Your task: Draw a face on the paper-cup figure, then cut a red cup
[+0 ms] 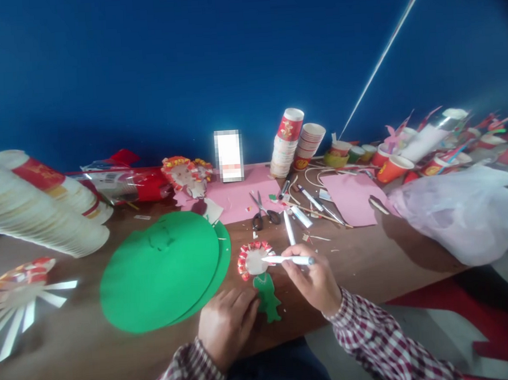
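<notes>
My right hand (313,275) grips a white marker (295,260), its tip pointing left over a small round paper flower (255,258) with a pale centre and a red-and-yellow frilled rim. Just below the flower lies a green paper cutout (267,298) with a wavy outline and a pale beaded line near its top. My left hand (231,320) rests on the table with fingers curled together, fingertips at the left edge of the cutout, seeming to hold it down. Another white marker or its cap (289,228) lies just behind my right hand.
Large green paper discs (160,276) lie left of my hands. Black scissors (261,212) rest on pink paper (252,196). Stacked paper cups stand at the far left (48,208) and back (288,142). A plastic bag (462,211) and decorated cups (394,168) occupy the right.
</notes>
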Motion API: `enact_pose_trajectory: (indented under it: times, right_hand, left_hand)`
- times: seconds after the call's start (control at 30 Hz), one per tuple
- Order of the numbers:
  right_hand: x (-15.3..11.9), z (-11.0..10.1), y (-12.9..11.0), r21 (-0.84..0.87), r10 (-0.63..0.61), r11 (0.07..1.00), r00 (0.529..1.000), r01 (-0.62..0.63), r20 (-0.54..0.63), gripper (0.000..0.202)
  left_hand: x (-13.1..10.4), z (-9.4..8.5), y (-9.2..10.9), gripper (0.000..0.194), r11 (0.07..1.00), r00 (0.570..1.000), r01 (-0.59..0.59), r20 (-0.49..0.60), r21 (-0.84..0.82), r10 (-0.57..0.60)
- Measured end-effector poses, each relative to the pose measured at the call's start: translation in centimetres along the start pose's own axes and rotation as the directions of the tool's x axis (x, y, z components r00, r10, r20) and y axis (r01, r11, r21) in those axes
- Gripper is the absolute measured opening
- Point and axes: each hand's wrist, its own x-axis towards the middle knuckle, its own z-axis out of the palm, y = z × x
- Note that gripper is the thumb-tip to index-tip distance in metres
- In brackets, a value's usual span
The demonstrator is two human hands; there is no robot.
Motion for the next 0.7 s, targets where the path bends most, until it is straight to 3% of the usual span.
enact_pose_trajectory:
  times: [0.23,0.37,0.5,0.6,0.7]
  right_hand:
    - [0.2,0.2,1.3,-0.044,-0.025,0.999,0.995,0.02,-0.101,0.011]
    - [1.0,-1.5,3.0,-0.151,-0.08,0.988,0.965,0.043,-0.251,0.013]
    - [2.6,-3.7,5.7,-0.246,0.014,0.964,0.947,-0.097,-0.32,0.018]
    - [3.9,-4.9,7.8,-0.368,0.016,0.92,0.951,-0.135,-0.308,0.021]
    - [5.2,-5.4,9.1,-0.53,0.009,0.838,0.975,-0.129,-0.224,0.024]
  left_hand:
    - [0.1,0.6,-0.3,0.02,0.998,0.995,-0.047,0.087,0.052,0.043]
    - [0.1,0.5,-0.5,0.018,0.999,0.997,-0.034,0.069,-0.013,0.035]
    - [0.1,0.5,-0.8,0.018,0.996,0.997,-0.072,0.015,-0.057,0.073]
    - [0.0,0.5,-1.1,0.016,0.996,0.996,-0.092,-0.01,-0.018,0.092]
    - [-0.1,0.6,-1.3,0.015,0.994,0.994,-0.107,-0.029,0.018,0.107]
